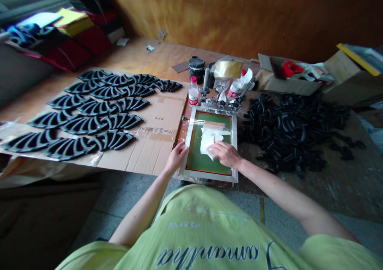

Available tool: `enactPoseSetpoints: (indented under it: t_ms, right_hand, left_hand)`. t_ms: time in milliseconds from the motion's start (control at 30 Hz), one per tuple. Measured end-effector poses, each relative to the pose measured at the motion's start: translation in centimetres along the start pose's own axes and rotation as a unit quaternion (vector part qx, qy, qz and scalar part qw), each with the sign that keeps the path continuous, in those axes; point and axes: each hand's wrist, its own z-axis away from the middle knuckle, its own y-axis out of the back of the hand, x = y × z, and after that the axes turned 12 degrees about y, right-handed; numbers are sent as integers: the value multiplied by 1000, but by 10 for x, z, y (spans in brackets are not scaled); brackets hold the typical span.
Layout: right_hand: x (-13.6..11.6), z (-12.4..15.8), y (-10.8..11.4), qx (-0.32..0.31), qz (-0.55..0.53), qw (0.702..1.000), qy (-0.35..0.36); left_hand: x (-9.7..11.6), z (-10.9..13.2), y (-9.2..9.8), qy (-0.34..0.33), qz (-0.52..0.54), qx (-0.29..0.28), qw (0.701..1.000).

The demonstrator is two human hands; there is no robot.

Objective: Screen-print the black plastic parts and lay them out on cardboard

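The left hand [177,156] grips the left edge of a metal-rimmed frame [209,178], fingers curled round it. The right hand [226,154] presses a crumpled white rag [208,139] onto the frame's smooth green mesh, fingers bent over it. Glossy black curved pieces [293,130] lie heaped beyond the right hand, and ribbed fan shapes [89,116] sit on cardboard [149,152] past the left.

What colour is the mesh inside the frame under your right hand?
The mesh is green, edged by a thin red line; clearest in the head view.
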Motion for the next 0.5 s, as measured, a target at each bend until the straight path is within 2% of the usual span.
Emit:
enactPoseSetpoints:
  t_ms: [67, 133, 267, 333, 433, 500]
  right_hand:
    - [0, 3, 3, -12, -7, 1000, 2]
    - [5, -8, 13, -7, -4, 999, -32]
    - [29, -47, 47, 55, 15, 989, -139]
    - [49, -53, 69, 93, 29, 978, -187]
    - [85, -28, 96, 198, 19, 941, -272]
    - [103, 1, 97, 254, -4, 905, -341]
  left_hand:
    - [2, 1, 0, 1, 1, -2, 1000]
    - [8, 5, 0, 3, 2, -5, 1000]
    - [32, 25, 3, 4, 16, -23, 1000]
    - [50, 39, 4, 2, 43, -32, 999]
    - [87, 55, 1, -30, 95, -21, 995]
    - [117, 58, -5, -90, 120, -10, 989]
